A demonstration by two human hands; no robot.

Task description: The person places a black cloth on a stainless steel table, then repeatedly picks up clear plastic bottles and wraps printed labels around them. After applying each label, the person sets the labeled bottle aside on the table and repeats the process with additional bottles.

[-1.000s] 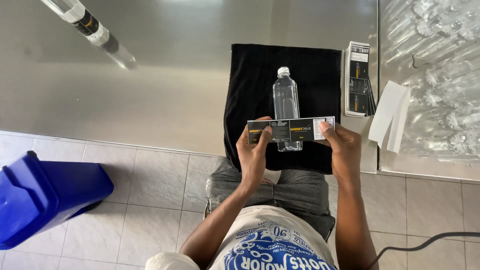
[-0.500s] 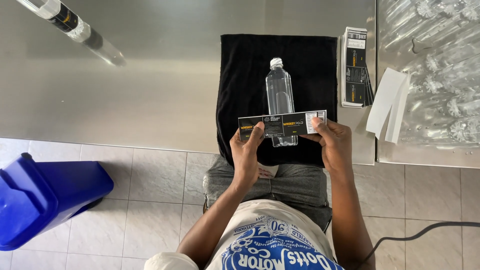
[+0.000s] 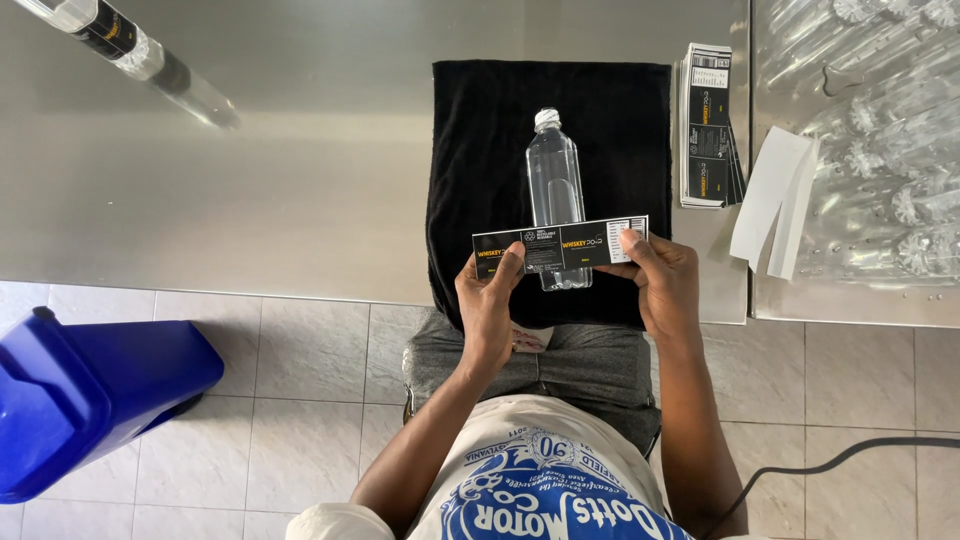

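Label (image 3: 560, 248) pinched at both ends (over the bottle (image 3: 556, 195)) by fingers (image 3: 510, 262).

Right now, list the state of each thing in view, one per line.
clear bottle: capped, lying flat on the black cloth.
black label: held stretched over the bottle.
left hand: fingers pinching the label's left end.
right hand: fingers pinching its right end.
label stack: lying beside the cloth.
blue bin: on the floor.

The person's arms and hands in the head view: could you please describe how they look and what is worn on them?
Both arms are bare from the upper arm down. The left hand and right hand wear no gloves, and no rings, watch or bracelet show. The only clothing near the arms is the white short-sleeved T-shirt with blue print, its pale sleeve edge showing at the left shoulder.
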